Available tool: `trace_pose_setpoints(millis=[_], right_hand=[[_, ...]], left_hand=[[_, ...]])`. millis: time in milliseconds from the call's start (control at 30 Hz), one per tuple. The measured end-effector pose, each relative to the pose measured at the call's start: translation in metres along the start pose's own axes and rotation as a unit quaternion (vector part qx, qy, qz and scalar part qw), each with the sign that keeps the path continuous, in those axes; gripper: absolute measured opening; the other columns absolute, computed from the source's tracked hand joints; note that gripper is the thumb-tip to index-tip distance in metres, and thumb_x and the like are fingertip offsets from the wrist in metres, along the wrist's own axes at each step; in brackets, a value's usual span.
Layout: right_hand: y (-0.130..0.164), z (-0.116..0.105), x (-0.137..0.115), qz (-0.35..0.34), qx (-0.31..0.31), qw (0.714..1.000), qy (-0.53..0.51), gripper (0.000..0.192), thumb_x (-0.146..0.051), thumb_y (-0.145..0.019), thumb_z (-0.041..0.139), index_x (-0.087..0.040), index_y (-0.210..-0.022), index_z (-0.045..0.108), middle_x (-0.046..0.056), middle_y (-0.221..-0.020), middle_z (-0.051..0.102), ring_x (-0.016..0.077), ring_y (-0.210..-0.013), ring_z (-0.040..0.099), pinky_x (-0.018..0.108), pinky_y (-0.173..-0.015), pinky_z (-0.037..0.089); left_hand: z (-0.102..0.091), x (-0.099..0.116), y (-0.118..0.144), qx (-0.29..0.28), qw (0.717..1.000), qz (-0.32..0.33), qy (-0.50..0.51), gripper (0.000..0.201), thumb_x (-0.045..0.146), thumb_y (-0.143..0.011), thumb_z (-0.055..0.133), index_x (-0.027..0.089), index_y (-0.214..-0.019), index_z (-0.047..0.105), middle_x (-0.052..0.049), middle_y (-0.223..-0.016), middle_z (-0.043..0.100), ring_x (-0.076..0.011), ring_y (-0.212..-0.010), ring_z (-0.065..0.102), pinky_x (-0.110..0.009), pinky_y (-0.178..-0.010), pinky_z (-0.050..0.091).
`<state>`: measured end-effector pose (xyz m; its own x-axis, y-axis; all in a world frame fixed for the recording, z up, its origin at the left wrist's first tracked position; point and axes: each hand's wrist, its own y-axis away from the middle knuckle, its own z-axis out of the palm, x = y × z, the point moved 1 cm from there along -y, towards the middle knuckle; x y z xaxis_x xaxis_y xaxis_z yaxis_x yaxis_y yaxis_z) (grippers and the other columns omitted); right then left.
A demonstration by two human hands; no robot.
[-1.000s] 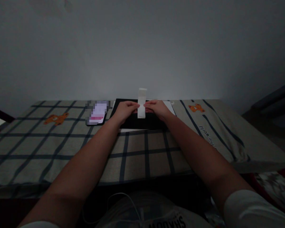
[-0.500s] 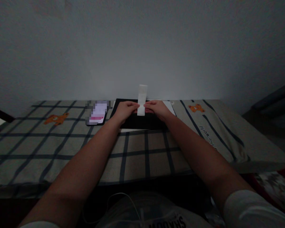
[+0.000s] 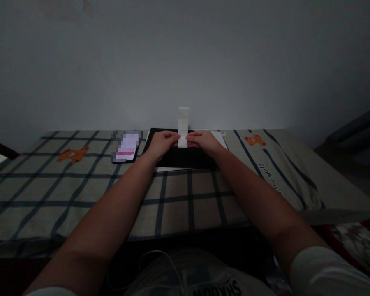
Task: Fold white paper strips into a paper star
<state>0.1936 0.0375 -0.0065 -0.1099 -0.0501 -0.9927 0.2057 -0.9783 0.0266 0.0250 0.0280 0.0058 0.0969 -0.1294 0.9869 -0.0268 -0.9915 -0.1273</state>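
A narrow white strip of paper [image 3: 183, 126] with crosswise creases stands up between my two hands. My left hand [image 3: 163, 144] pinches its left edge near the lower end. Opposite it, the thumb and fingers of my right hand [image 3: 205, 142] close on the right edge. The upper part of the strip rises free above the fingertips. Both hands are over a black flat sheet or board [image 3: 185, 158], which lies on white paper [image 3: 219, 137] that shows at its right side and front edge.
A phone [image 3: 127, 147] with a lit, partly blurred screen lies left of the black board. Plaid cloth [image 3: 175, 193] with bear prints covers the table. Behind it rises a plain grey wall [image 3: 185, 61]. A thin white cable [image 3: 160, 251] hangs near my lap.
The paper strip has shifted slightly up and to the left, and its top tilts a little differently. Both hands keep their pinch and hardly move.
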Motion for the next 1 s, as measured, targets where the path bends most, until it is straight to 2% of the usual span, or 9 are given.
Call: trace_pose_setpoints(millis=[300, 467, 533, 667, 800, 1000], right_hand=[[-0.0006, 0.0009, -0.0012, -0.015, 0.039, 0.999, 0.021, 0.01, -0.006, -0.074, 0.064, -0.014, -0.068, 0.065, 0.001, -0.062, 0.065, 0.0068, -0.055, 0.059, 0.02, -0.061, 0.054], [0.0006, 0.0006, -0.0001, 0.004, -0.006, 1.0, 0.011, 0.005, -0.007, -0.075, 0.064, -0.012, -0.074, 0.066, 0.002, -0.067, 0.067, 0.0069, -0.059, 0.061, 0.018, -0.063, 0.054], [0.0004, 0.0005, -0.0001, -0.003, -0.004, 1.0, 0.025, 0.004, -0.007, -0.075, 0.065, -0.011, -0.073, 0.066, 0.002, -0.063, 0.066, 0.0064, -0.056, 0.06, 0.017, -0.059, 0.053], [0.0007, 0.0012, -0.0016, -0.009, 0.013, 0.999, 0.039, 0.005, -0.007, -0.075, 0.065, -0.011, -0.072, 0.065, 0.001, -0.06, 0.065, 0.0062, -0.053, 0.058, 0.017, -0.057, 0.053], [0.0029, 0.0029, -0.0024, 0.005, -0.006, 1.0, 0.023, 0.003, -0.009, -0.077, 0.065, -0.012, -0.075, 0.066, 0.003, -0.065, 0.067, 0.0072, -0.058, 0.061, 0.018, -0.061, 0.054], [0.0024, 0.0027, -0.0012, -0.012, 0.013, 0.998, 0.066, 0.003, -0.012, -0.076, 0.066, -0.011, -0.073, 0.066, 0.002, -0.059, 0.064, 0.0071, -0.051, 0.057, 0.019, -0.053, 0.051]], left_hand=[[0.0006, 0.0005, 0.0023, -0.02, 0.999, -0.031, 0.011, 0.013, 0.023, -0.065, 0.074, 0.014, -0.072, 0.07, -0.004, -0.071, 0.068, -0.0113, -0.06, 0.058, -0.029, -0.068, 0.049], [-0.0015, 0.0023, 0.0022, 0.002, 0.999, 0.009, -0.047, 0.014, 0.026, -0.067, 0.072, 0.013, -0.072, 0.07, -0.002, -0.065, 0.066, -0.0097, -0.056, 0.054, -0.026, -0.063, 0.047], [-0.0015, 0.0009, 0.0012, 0.003, 0.999, 0.013, -0.051, 0.015, 0.027, -0.067, 0.072, 0.013, -0.073, 0.07, -0.001, -0.063, 0.065, -0.0092, -0.055, 0.054, -0.025, -0.062, 0.046], [-0.0008, -0.003, -0.0012, -0.006, 1.0, 0.011, -0.028, 0.014, 0.027, -0.068, 0.071, 0.013, -0.072, 0.069, 0.0, -0.062, 0.063, -0.0084, -0.053, 0.053, -0.023, -0.059, 0.045], [-0.0003, -0.0017, -0.0003, -0.002, 1.0, 0.016, -0.015, 0.013, 0.025, -0.07, 0.07, 0.012, -0.07, 0.067, 0.0, -0.06, 0.061, -0.0079, -0.052, 0.052, -0.023, -0.059, 0.046], [0.0003, 0.0017, 0.0018, -0.008, 1.0, -0.019, 0.016, 0.012, 0.023, -0.071, 0.069, 0.012, -0.069, 0.066, 0.0, -0.058, 0.059, -0.0094, -0.054, 0.054, -0.025, -0.061, 0.048]])
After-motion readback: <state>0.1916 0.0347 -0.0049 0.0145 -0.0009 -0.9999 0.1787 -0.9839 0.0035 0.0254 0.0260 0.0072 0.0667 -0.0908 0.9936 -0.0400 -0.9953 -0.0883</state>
